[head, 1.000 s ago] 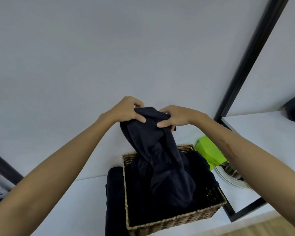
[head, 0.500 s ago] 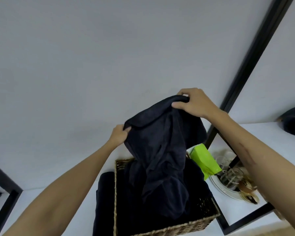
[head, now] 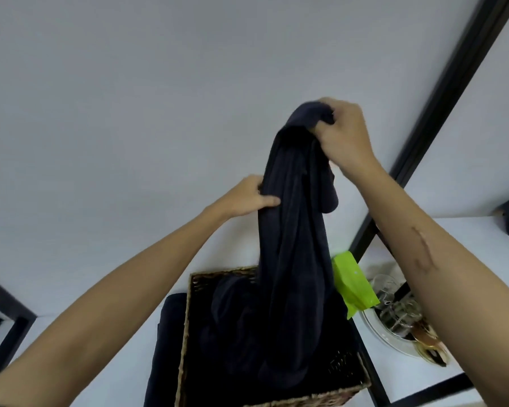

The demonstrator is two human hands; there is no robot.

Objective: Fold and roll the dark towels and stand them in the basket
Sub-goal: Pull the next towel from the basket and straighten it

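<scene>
A plain pale wall (head: 130, 113) rises behind black-framed white shelving (head: 441, 92).

matt dark cloth towel (head: 294, 230), rough woven wicker basket (head: 194, 292), glossy green packet (head: 353, 283)

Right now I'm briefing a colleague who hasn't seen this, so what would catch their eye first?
A dark towel hangs in the middle, the right hand gripping its top and the left hand pinching its side. Its lower end drapes into a wicker basket below. Right of the basket sits a bright green packet.
</scene>
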